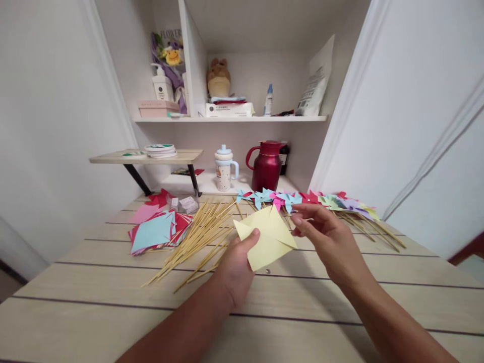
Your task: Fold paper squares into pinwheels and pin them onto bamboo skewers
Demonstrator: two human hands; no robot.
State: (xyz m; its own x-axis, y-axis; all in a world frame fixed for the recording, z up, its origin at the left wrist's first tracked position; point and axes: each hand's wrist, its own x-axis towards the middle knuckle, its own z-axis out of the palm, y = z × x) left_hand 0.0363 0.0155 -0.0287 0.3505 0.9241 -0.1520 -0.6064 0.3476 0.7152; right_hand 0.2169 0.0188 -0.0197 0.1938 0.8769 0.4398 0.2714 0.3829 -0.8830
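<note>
A square sheet of pale yellow paper (269,241) with slits running in from its corners is held above the table. My left hand (236,262) grips its lower left side, thumb on top and fingers hidden underneath. Just to the right of the sheet is my right hand (329,238), fingers curved and apart from the thumb, with nothing visible in it. Behind the sheet lies a row of finished paper pinwheels (261,196) on sticks. Thin wooden sticks (196,237) are spread to the left of my left hand.
A stack of coloured paper squares (153,232) sits on the left of the slatted table (302,312), near a small clear bag (188,204). At the back stand a cup (224,174), a red jug (266,166) and a small raised shelf (181,157). A small round piece (268,271) lies in front.
</note>
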